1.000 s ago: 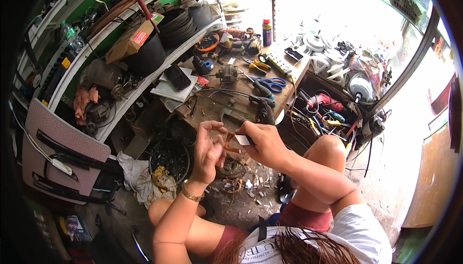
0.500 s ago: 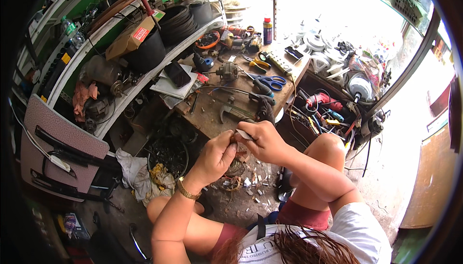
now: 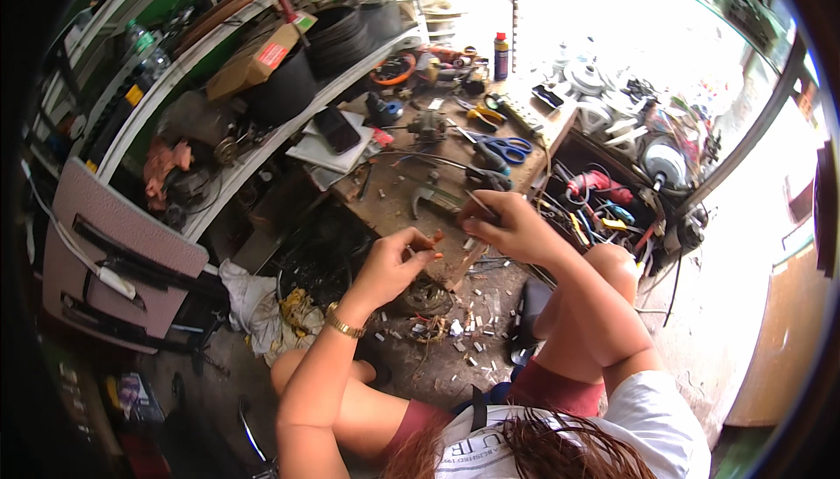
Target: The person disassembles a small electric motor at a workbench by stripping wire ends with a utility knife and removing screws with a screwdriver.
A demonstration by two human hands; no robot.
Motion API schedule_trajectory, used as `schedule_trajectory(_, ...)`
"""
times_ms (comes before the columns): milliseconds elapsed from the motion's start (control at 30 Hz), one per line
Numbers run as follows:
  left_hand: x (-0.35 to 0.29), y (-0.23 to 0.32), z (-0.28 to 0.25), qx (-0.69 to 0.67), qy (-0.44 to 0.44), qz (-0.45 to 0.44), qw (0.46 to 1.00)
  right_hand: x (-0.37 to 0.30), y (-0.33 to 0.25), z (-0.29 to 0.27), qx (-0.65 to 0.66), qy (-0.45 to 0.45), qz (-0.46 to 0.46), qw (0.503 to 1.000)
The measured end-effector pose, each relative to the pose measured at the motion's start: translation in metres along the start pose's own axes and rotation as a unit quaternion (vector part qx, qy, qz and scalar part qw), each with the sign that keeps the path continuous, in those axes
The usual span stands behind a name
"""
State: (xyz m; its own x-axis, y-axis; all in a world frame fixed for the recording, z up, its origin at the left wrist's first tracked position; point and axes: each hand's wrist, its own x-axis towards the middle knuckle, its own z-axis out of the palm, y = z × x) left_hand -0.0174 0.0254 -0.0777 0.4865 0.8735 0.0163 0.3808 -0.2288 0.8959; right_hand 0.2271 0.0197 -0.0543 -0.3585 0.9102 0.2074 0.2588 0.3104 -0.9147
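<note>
My left hand, with a gold watch on its wrist, is raised just off the table's near edge. Its thumb and fingers are apart, their tips orange-toned, and no held thing shows between them. To its right, my right hand is closed in a pinch over the table's front corner. A thin grey flat piece sticks out from its fingers; its exact kind is too small to tell. Just beyond the hands, a hammer lies on the wooden table, partly hidden by my right hand.
Blue-handled scissors, a phone and a small motor lie on the table. At right stands a bin of tools. A shelf runs along the left. White scraps and a wound motor part lie on the floor.
My hands have moved apart from being together at the flat piece. The right went up and rightward with it; the left opened. The whole view also shifted slightly.
</note>
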Motion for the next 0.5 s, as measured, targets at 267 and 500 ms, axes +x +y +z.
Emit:
schedule_trajectory(267,-0.028,-0.102,-0.071,0.041,-0.104,-0.321,0.941,-0.005,0.001,-0.007,-0.011,0.06,0.039,0.997)
schedule_trajectory(500,-0.096,-0.21,-0.335,-0.059,0.439,-0.358,0.822,0.006,0.002,0.006,-0.023,0.012,0.049,0.998)
